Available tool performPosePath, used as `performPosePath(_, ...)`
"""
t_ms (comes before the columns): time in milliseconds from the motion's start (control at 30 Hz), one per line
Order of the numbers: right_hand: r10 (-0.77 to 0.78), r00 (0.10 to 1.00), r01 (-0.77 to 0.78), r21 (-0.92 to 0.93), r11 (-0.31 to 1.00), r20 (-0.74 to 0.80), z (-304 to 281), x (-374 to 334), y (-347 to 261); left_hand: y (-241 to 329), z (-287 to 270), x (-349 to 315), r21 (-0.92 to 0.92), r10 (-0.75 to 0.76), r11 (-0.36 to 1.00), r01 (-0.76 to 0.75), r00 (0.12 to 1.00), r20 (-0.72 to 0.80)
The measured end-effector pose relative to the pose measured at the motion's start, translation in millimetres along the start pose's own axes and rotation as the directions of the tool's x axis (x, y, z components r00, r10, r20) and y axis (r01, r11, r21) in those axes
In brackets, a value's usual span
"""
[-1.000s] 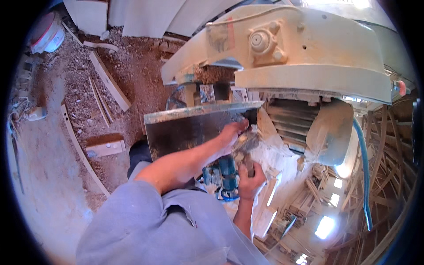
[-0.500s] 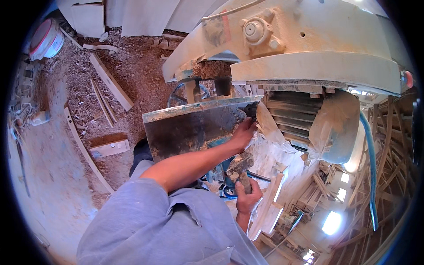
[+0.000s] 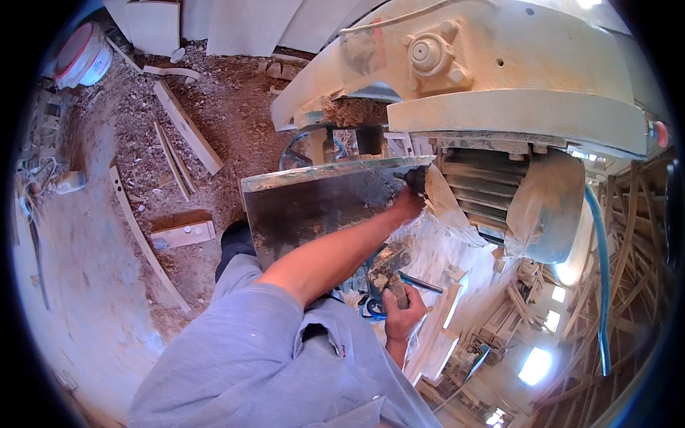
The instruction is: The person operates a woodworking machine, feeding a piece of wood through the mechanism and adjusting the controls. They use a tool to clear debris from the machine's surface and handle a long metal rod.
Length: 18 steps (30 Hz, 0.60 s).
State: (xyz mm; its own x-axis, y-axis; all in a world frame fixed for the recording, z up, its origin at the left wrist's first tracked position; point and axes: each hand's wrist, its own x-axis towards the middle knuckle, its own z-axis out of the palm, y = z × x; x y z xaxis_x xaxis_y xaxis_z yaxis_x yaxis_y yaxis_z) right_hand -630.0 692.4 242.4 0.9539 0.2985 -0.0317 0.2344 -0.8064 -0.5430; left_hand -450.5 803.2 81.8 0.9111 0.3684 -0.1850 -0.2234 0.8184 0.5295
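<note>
My left arm stretches across a dusty metal machine table (image 3: pixel 307 207). At the table's right end, my left hand (image 3: pixel 408 205) is closed at a dark knob-like part (image 3: pixel 415 177); shadow hides some of its fingers. Lower down, my right hand (image 3: pixel 404 312) grips the short, thick handle of a dust-caked tool with a broad, chipped head (image 3: pixel 389 261). What kind of tool it is I cannot make out. The head points up, below my left forearm.
A cream machine housing (image 3: pixel 514 107) overhangs the table, with a ribbed motor (image 3: pixel 478 182) partly wrapped in plastic. A blue hose (image 3: pixel 598 278) hangs at the right. Wood strips (image 3: pixel 187 128) and shavings lie on the floor at the left, near a bucket (image 3: pixel 84 57). Boards (image 3: pixel 435 342) stand at lower right.
The whole view has shifted slightly, so the scene sits a little further right. My left hand stays at the knob; my right hand keeps its hold on the tool.
</note>
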Motion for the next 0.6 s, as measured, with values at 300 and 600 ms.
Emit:
performPosePath(300,0.045,0.999,-0.045,0.022,0.999,0.012,-5.6,-0.3,1.8,43.9,-22.8,-47.9,-0.06,-0.347,0.932,0.358,0.927,0.143)
performPosePath(600,0.057,0.996,-0.054,-0.035,0.998,0.074,2.3,-4.3,2.7,88.7,-39.0,-63.8,0.014,-0.394,0.917,0.4,0.897,0.201)
